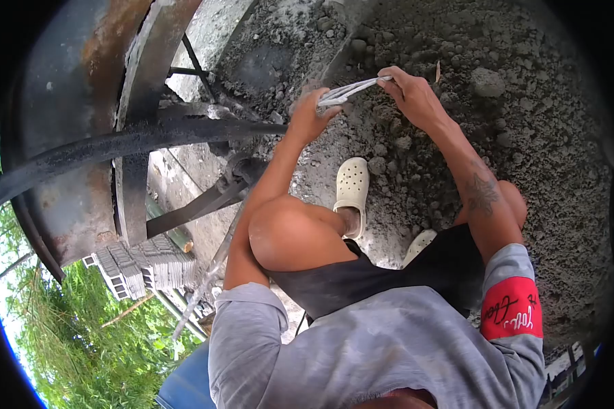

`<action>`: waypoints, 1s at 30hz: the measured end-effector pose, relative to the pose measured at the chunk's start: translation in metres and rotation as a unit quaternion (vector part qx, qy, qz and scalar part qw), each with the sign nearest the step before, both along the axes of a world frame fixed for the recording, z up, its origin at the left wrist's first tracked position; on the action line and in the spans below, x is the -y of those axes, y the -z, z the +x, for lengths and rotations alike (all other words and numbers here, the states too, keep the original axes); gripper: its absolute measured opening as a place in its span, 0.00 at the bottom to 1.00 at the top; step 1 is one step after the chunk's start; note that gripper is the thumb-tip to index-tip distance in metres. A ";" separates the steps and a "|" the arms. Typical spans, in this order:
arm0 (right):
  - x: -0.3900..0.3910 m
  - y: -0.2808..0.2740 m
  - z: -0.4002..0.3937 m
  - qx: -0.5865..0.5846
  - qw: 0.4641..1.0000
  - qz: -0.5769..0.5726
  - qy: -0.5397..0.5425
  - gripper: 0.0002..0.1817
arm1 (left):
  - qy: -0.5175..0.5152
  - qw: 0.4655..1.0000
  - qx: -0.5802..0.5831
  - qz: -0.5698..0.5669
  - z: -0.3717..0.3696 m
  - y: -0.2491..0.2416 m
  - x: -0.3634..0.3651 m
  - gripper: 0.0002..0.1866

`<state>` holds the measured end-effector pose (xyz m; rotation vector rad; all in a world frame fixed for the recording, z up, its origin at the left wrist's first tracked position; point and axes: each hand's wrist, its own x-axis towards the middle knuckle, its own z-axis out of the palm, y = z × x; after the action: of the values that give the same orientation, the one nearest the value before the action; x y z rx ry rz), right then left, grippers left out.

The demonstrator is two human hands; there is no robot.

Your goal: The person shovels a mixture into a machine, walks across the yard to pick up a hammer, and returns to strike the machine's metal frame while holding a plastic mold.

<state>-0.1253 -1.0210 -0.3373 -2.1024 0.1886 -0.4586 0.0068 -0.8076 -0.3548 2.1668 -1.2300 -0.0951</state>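
Observation:
A long, thin pale grey bundle of strands or strips (351, 90) stretches between my two hands over the dusty ground; its exact kind I cannot make out. The fingers of my left hand (310, 117) close on its left end, where the strands look thicker and spread apart. At the other end, my right hand (409, 95) pinches the narrower tip between thumb and fingers. Below the hands, a cream perforated clog (352, 187) is on one foot. Part of a second clog (419, 247) shows beside my dark shorts.
Grey rubble and lumpy powder (525, 136) cover the ground ahead and to the right. A large rusty metal drum (68, 136) stands at left, with a thick dark hose or pipe (143, 140) crossing before it. Stacked hollow blocks (143, 266) lie lower left near green foliage (89, 327).

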 end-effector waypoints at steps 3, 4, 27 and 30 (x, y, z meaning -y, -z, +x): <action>0.004 0.002 -0.007 -0.026 0.999 0.022 0.025 0.11 | 0.025 0.993 -0.042 0.106 0.012 0.016 0.003 0.13; 0.004 0.000 -0.010 -0.035 0.999 0.032 0.021 0.11 | 0.055 0.982 -0.059 0.171 0.011 0.012 0.008 0.14; 0.046 -0.096 -0.065 -0.124 0.990 0.011 0.064 0.31 | 0.047 0.919 -0.059 -0.386 -0.014 -0.148 0.077 0.27; 0.053 -0.101 -0.086 -0.127 0.986 -0.044 0.103 0.30 | 0.046 0.928 -0.038 -0.368 0.008 -0.120 0.080 0.24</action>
<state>-0.2110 -1.0735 -0.2359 -2.2362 0.5472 -0.3233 0.0144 -0.8879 -0.2349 1.4384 -1.0910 0.2132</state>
